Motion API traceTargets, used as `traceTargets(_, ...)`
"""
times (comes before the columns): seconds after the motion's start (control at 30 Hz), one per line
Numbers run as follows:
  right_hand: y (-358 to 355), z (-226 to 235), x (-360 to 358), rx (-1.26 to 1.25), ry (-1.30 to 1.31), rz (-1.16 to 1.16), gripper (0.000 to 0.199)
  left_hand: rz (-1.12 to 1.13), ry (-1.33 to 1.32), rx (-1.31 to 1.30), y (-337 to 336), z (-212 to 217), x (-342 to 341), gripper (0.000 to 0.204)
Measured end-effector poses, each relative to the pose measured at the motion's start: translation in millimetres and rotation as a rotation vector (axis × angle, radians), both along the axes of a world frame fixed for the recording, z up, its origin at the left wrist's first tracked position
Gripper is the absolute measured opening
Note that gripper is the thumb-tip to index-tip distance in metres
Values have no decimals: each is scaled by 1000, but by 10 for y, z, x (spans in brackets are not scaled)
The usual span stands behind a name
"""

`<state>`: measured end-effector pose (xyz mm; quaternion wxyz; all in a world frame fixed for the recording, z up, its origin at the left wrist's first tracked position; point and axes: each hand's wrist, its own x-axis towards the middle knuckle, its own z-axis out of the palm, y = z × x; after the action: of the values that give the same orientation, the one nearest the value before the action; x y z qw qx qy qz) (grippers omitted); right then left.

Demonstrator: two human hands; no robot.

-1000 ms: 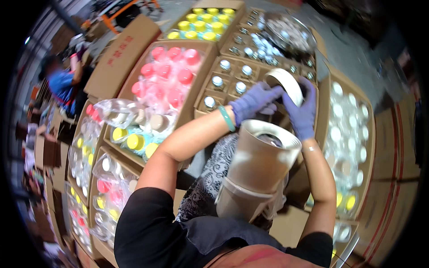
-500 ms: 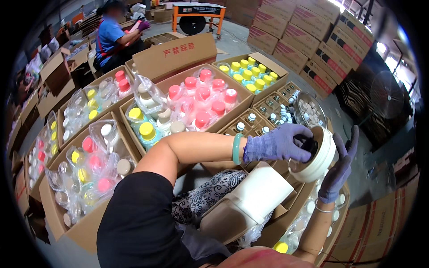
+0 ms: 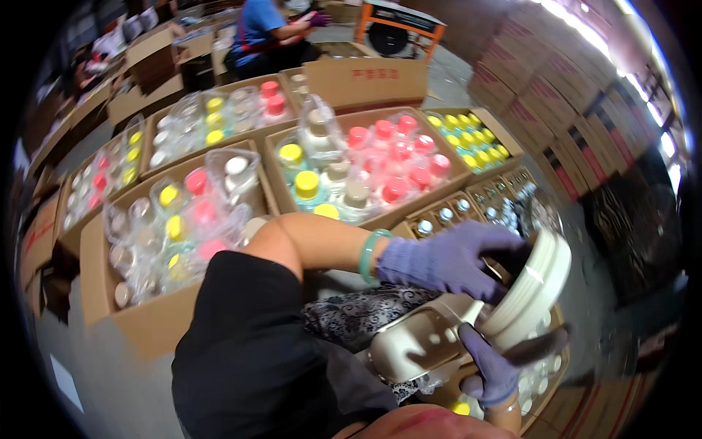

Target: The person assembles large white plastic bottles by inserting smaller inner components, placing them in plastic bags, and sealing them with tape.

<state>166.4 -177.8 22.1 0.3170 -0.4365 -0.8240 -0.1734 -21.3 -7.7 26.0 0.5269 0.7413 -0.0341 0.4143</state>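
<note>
My left hand (image 3: 457, 260), in a purple glove, has its fingers curled into the mouth of a round white ringed tub (image 3: 530, 289) and holds it up on its side. What lies deep inside the tub is dark and hard to make out. Below the tub is my right hand (image 3: 493, 369), gloved too, thumb and fingers spread apart; whether it touches the tub I cannot tell. A cream-coloured plastic container (image 3: 413, 344), open and tilted, sits at my lap beside the patterned cloth (image 3: 365, 314), close to the tub's lower edge.
Ahead stands a carton of pink-capped bottles (image 3: 398, 161), with a carton of mixed bottles (image 3: 172, 227) to the left. Divided cartons with small bottles (image 3: 446, 216) are beyond my left hand. Stacked cartons (image 3: 545, 95) rise at right. A co-worker (image 3: 263, 33) sits at the back.
The view has swung, shifting the cartons rightward. The white tub has come lower, toward the cream container, which is now tipped with its inside showing. My right hand has dropped beneath the tub.
</note>
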Motion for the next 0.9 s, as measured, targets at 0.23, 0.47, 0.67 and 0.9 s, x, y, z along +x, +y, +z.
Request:
traceTargets(0.23,253,583,-256,-31,101,-54,59,-70,-201,304,-370,-188,-7,67)
traceTargets(0.47,93,-135,-268,-195,212,-184,66,2,-197,20,-251,-68,-170,58)
traceTargets(0.67,-4,-70,-222,28,337,-236,74,49,-35,-277,-202,-126,-117,55)
traceTargets(0.9,-7,-205,109,-375,887,-172,55,359,-74,870,-45,-120,72,55)
